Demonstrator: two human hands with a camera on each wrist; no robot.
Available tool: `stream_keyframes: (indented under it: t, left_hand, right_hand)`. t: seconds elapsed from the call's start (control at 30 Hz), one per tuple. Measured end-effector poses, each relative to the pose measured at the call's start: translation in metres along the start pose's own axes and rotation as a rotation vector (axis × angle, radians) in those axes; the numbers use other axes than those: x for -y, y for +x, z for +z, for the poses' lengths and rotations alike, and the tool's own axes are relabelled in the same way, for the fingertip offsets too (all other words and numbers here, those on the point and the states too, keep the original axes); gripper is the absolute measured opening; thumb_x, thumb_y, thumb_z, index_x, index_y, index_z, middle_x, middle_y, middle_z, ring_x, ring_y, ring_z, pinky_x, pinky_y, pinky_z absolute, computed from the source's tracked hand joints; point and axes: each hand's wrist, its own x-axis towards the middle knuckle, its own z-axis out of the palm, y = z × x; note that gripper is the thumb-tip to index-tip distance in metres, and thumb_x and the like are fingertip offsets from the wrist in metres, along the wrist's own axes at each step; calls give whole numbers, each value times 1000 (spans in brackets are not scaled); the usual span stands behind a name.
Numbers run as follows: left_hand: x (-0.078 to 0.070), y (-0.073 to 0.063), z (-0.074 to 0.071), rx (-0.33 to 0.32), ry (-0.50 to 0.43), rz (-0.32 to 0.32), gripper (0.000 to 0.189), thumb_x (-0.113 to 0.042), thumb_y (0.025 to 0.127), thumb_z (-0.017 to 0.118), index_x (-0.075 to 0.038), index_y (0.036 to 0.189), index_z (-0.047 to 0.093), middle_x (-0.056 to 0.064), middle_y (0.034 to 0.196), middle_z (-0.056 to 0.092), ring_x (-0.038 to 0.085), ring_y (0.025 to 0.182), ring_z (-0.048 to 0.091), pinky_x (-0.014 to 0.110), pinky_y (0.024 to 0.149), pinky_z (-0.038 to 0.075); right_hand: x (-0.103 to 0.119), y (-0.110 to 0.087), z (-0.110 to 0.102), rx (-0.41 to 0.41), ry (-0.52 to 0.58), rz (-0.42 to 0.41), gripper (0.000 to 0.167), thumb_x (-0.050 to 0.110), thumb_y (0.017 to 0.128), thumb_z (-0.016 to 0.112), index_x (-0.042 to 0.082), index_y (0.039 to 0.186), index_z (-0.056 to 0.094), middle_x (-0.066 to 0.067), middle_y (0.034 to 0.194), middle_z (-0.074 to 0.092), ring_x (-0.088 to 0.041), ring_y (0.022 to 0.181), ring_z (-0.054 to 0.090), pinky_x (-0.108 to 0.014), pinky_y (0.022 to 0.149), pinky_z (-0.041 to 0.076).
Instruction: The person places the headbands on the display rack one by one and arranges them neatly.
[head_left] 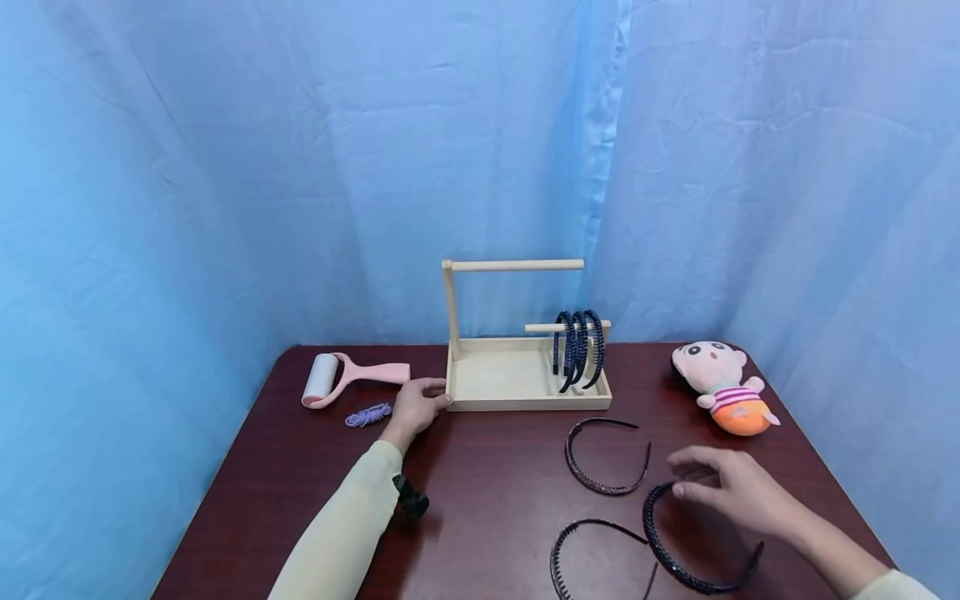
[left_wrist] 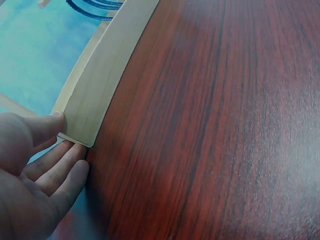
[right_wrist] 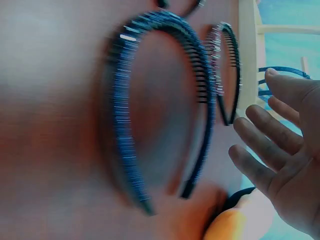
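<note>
A wooden rack point(head_left: 528, 404) with a tray base stands at the back of the table. Three dark headbands point(head_left: 579, 350) hang on its lower bar. My left hand point(head_left: 417, 408) holds the tray's front left corner; in the left wrist view, the thumb lies at its upper edge and the fingers by its end. Over the table at the right, my right hand point(head_left: 738, 487) hovers with loosely spread fingers and holds nothing. Close by it is a black beaded headband point(head_left: 693, 579), blurred in the right wrist view. A thinner headband point(head_left: 600, 487) and a toothed headband point(head_left: 557, 554) lie to its left.
A pink lint roller point(head_left: 367, 372) and a bundle of purple cord point(head_left: 368, 415) lie left of the rack. Near the right edge lies a plush doll point(head_left: 723, 387). Blue curtains point(head_left: 480, 167) surround the back and sides of the table.
</note>
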Motion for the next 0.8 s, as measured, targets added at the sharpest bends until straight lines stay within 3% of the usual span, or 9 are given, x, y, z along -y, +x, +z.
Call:
stream_keyframes:
  t: [0.2,0.37,0.63,0.8]
  left_hand:
    - [0,0,-1,4,-4,-30,40,-11,97,73,-5,136,66,16,125,71,24,101,71,35,78,60]
    - [-4,2,-1,-5,-1,-47,37,-12,96,74,-5,132,69,17,121,72,22,96,72,33,74,59]
    - [-7,3,-2,-9,-22,-69,35,-9,96,73,-3,130,70,17,119,73,23,96,72,33,72,59]
    - [-4,4,-1,-14,-34,-88,34,-9,95,74,-3,129,70,18,117,73,22,95,73,34,74,60]
  right_hand:
    - [-14,-37,13,115,20,45,41,40,94,74,13,125,70,-2,115,74,-2,99,69,-23,74,57]
    - [-25,-58,26,109,-20,-28,35,35,93,76,12,119,72,1,110,74,4,98,66,-22,71,56]
    - [-36,-73,42,193,105,21,39,34,93,76,9,122,71,5,112,73,7,96,64,-23,71,56]
    - [-39,-75,48,194,134,21,39,31,93,77,5,121,70,9,106,72,5,89,64,-24,67,55]
